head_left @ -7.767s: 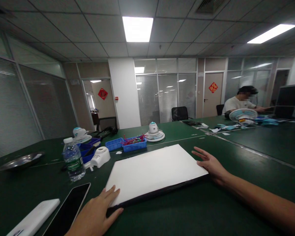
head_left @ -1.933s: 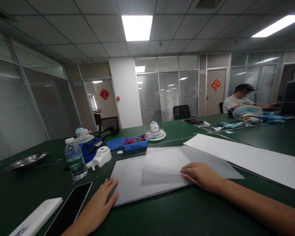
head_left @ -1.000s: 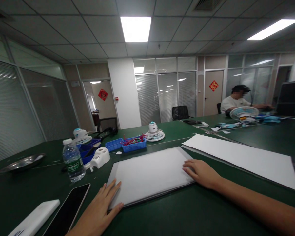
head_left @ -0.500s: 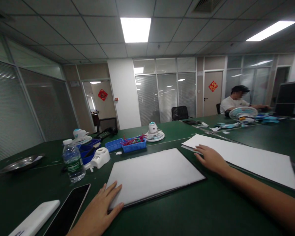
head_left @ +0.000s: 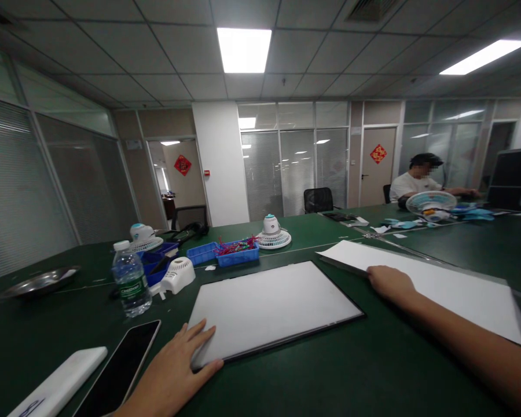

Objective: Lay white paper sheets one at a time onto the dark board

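My left hand [head_left: 180, 362] lies with fingers spread on the near left corner of a flat white panel [head_left: 273, 307] with a thin black border. That panel rests flat on the green table. To the right, my right hand [head_left: 391, 284] is closed on the near edge of a large white sheet [head_left: 443, 284], its fingertips out of sight. A clear, film-like edge shows along the sheet's sides; how many layers lie there I cannot tell.
Left of the panel are a phone [head_left: 121, 365], a white slab-like object [head_left: 63, 379], a water bottle [head_left: 131, 281] and a white plastic housing [head_left: 179, 275]. Behind stand blue trays [head_left: 238, 258] with wires and a fan part [head_left: 273, 233]. A person [head_left: 410, 182] sits at the far right.
My right hand has moved slightly right along the white sheet's near edge, its fingers going from stretched out to closed. The sheet has shifted slightly. My left hand stays on the panel.
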Motion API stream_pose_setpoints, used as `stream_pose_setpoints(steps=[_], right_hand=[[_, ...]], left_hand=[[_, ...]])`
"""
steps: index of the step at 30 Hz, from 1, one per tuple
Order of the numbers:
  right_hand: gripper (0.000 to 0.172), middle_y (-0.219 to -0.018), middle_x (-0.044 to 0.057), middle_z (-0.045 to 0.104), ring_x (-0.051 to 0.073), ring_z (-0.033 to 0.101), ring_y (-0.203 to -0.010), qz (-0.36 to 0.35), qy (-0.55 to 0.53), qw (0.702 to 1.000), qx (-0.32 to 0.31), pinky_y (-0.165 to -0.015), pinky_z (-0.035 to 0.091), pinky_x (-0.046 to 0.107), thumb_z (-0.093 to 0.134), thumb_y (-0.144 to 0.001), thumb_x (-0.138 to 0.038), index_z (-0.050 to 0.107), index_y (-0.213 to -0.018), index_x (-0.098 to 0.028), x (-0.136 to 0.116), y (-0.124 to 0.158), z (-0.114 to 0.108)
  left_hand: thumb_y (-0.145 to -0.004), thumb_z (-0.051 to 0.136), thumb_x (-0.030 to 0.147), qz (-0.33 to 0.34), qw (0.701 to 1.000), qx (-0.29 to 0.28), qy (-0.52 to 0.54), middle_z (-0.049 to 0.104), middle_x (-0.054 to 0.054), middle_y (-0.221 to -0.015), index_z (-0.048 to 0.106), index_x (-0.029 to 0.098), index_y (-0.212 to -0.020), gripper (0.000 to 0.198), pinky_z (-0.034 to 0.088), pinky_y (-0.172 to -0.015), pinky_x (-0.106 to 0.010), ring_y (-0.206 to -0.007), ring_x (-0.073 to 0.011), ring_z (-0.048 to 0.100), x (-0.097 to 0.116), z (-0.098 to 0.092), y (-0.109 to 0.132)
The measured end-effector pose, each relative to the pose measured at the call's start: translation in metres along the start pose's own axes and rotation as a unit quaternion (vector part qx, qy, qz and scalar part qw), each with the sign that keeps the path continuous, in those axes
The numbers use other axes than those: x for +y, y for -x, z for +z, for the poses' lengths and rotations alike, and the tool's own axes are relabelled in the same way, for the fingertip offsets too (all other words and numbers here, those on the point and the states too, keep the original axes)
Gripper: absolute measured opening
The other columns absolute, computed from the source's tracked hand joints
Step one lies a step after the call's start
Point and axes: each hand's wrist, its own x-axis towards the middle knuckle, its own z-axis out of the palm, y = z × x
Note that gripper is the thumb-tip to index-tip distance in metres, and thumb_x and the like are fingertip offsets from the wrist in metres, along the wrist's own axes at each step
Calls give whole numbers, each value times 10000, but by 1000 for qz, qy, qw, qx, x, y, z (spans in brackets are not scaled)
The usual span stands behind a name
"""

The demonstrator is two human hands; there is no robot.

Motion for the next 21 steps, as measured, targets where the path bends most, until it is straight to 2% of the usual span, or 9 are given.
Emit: stream_pose_setpoints(steps=[3,7,10,12,14,16,18,19,21], right_hand=[[435,-1058,230,737,371,698,-947,-28,-3,999,19,-776,510,484,358,-950,-289,753,-1060,-147,-15,8,-17],[444,-1183,153,729,360,675,-1056,-126,-30,991,31,-858,504,484,347,-982,-337,742,-1150,-223,-52,26,-33],[448,-1166,84,750,302,686,-1044,-216,-61,974,6,-901,510,436,355,-1006,-436,756,-1128,-278,-86,49,-36],[434,-1154,57,759,269,689,-1048,-272,-83,959,-20,-926,514,401,390,-1003,-488,759,-1130,-297,-108,67,-37],[454,-1282,60,710,275,631,-1194,-326,-123,936,-52,-1028,477,414,442,-983,-547,715,-1242,-293,-124,84,-39],[566,-1489,66,553,290,476,-1383,-361,-179,912,-80,-1147,378,456,474,-961,-601,582,-1420,-287,-133,94,-41],[648,-1603,57,393,286,336,-1477,-358,-218,904,-82,-1206,287,489,460,-963,-622,442,-1522,-294,-134,96,-42],[657,-1618,56,364,284,306,-1491,-340,-220,912,-67,-1214,265,498,437,-970,-628,419,-1534,-291,-132,93,-41],[663,-1592,84,410,300,306,-1489,-293,-194,936,-32,-1215,242,529,392,-978,-646,470,-1506,-254,-123,84,-38]], left_hand=[[-814,534,764,1,1000,6,10,411,-7,-1581,521,324,-1444,768,269,-1218,-570,-1483,-369,304,0,-1,1],[-816,557,735,-3,1000,6,6,426,-7,-1569,530,322,-1437,746,267,-1220,-562,-1475,-363,322,1,-2,3],[-818,561,722,-3,1000,9,3,402,-12,-1582,497,305,-1465,772,270,-1222,-546,-1480,-355,312,1,0,2],[-828,557,710,-1,1000,13,0,350,-18,-1608,414,285,-1516,821,269,-1224,-534,-1486,-345,305,2,1,1],[-836,552,702,0,1000,13,-3,296,-22,-1630,319,273,-1557,871,269,-1227,-524,-1490,-336,300,2,2,1],[-841,543,706,1,1000,7,-7,270,-10,-1640,275,286,-1571,883,270,-1227,-521,-1495,-332,287,2,2,1],[-846,538,706,5,1000,1,-11,272,-1,-1640,287,305,-1566,863,265,-1229,-522,-1498,-334,274,2,2,2],[-847,538,704,7,1000,0,-13,273,1,-1640,296,311,-1563,852,265,-1228,-525,-1499,-338,270,2,1,3],[-846,544,702,11,1000,-1,-17,267,-2,-1642,314,316,-1557,841,261,-1229,-526,-1497,-346,267,2,1,3]])
